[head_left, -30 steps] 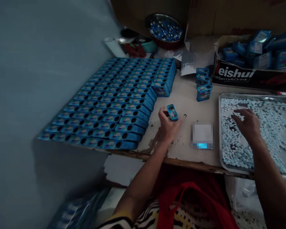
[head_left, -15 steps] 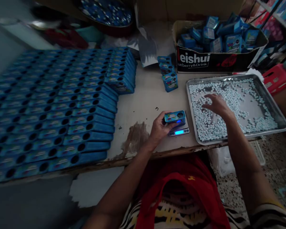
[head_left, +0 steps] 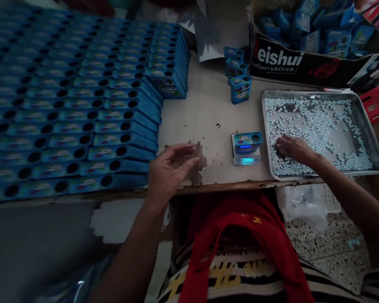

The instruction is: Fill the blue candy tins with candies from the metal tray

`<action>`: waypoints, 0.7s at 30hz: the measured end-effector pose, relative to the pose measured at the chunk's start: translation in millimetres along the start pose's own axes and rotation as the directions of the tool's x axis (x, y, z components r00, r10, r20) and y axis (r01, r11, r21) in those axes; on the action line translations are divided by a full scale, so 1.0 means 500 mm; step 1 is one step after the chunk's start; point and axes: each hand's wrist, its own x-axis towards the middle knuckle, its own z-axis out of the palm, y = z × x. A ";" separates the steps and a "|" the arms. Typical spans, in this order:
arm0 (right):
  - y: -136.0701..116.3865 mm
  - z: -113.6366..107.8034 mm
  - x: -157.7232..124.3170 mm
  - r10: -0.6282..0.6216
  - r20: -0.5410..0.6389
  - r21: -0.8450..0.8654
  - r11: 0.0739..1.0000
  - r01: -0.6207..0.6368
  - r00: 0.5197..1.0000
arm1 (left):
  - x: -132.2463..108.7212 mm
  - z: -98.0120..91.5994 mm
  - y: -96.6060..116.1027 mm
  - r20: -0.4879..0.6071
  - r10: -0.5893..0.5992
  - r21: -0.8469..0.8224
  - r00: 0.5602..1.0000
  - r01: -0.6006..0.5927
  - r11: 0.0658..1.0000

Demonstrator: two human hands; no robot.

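A small blue candy box (head_left: 246, 141) with a round hole in its top rests on a digital scale (head_left: 236, 159) with a lit display. To the left of the scale, my left hand (head_left: 170, 170) hovers over the table edge, fingers apart and holding nothing. My right hand (head_left: 295, 149) is down in the metal tray (head_left: 268, 162), its fingers bunched together among the small pale candies (head_left: 316, 124). Whatever those fingers grip is hidden.
Packed rows of blue boxes (head_left: 82, 115) cover the table's left side. A few more boxes (head_left: 240, 89) stand behind the scale. At the back right is a printed carton (head_left: 306, 69) full of blue boxes. The table's front edge (head_left: 221, 187) is worn.
My left hand has let go of the box on the scale and moved left. My right hand has lowered into the candies and its fingers have drawn together. The view has shifted.
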 end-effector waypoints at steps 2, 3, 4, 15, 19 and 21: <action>0.007 -0.028 0.000 0.231 -0.088 0.270 0.942 -0.200 0.969 | -0.002 -0.007 0.004 -0.007 0.019 0.031 1.000 -0.019 0.999; 0.011 -0.044 -0.003 0.337 -0.101 0.446 0.856 -0.260 0.936 | -0.001 -0.008 0.005 -0.007 0.024 0.037 1.000 -0.024 0.999; 0.015 -0.061 -0.009 0.423 -0.085 0.615 0.735 -0.287 0.902 | 0.002 -0.007 0.006 -0.004 0.027 0.036 1.000 -0.027 0.999; -0.009 -0.074 -0.066 0.562 0.228 0.778 0.385 -0.496 0.795 | 0.062 0.053 0.035 0.158 0.114 -0.088 0.981 -0.101 0.991; -0.022 -0.085 -0.063 0.594 0.196 0.914 0.177 -0.364 0.780 | 0.067 0.056 0.030 0.202 0.050 -0.138 0.978 -0.022 0.990; -0.022 -0.094 -0.059 0.596 0.284 0.934 0.006 -0.358 0.751 | 0.066 0.057 0.025 0.228 0.013 -0.178 0.973 0.028 0.984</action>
